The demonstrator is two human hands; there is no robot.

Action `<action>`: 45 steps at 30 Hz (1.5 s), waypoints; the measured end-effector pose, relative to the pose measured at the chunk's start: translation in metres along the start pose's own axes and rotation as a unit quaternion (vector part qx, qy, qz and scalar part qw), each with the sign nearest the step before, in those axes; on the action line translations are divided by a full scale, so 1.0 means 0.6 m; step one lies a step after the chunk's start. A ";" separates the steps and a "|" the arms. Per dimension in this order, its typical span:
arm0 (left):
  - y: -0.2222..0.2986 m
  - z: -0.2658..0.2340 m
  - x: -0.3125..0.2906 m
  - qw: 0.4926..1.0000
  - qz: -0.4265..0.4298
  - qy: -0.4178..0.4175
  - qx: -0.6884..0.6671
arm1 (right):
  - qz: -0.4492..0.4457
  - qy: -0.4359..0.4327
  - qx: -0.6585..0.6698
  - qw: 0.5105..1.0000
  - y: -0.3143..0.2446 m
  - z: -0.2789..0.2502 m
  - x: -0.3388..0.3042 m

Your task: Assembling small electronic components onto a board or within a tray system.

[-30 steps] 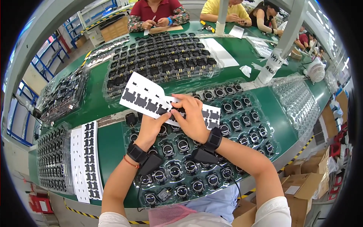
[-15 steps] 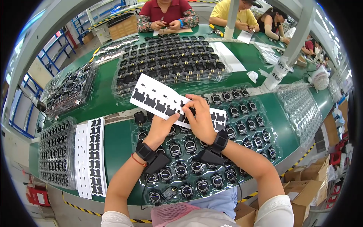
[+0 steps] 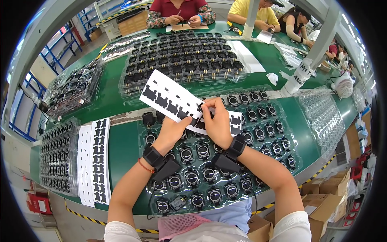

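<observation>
Head view, held sheet (image 3: 173, 103), modules (image 3: 209, 174) in clear tray (image 3: 223, 205)

Green table (image 3: 123, 151) was crowded with trays

Near its front edge lay a broad clear tray (image 3: 296, 151) of round-faced parts (image 3: 191, 178). At the left sat a smaller tray (image 3: 74, 153), and beside it a white sheet with small marks (image 3: 85, 169) and another with black shapes (image 3: 101, 161). A bubbly clear tray (image 3: 322, 115) lay at the right. Farther back were a tray of squarish black parts (image 3: 173, 69), a white paper (image 3: 252, 62) and a crumpled scrap (image 3: 272, 78).
</observation>
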State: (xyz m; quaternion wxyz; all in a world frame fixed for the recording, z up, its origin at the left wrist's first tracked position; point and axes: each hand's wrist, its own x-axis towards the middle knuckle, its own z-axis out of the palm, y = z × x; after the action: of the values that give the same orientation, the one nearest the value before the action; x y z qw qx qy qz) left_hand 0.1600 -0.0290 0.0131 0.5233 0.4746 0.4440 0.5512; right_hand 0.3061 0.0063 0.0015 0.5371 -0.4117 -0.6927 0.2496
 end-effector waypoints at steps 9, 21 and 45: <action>0.009 -0.008 0.002 0.998 0.009 0.039 0.040 | 0.040 0.068 0.079 0.994 -0.009 -0.001 0.006; 0.064 -0.043 0.036 0.976 0.031 -0.031 0.215 | 0.066 0.020 0.271 0.960 -0.024 -0.007 0.002; 0.070 -0.009 0.054 0.929 0.012 0.043 0.366 | -0.012 0.072 0.223 0.972 -0.008 -0.003 0.010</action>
State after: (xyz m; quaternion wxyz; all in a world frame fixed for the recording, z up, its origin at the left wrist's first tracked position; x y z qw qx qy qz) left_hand 0.1479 0.0013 0.0555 0.2867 0.6143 0.6314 0.3766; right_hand 0.3057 0.0089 0.0090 0.6668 -0.2901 -0.5839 0.3608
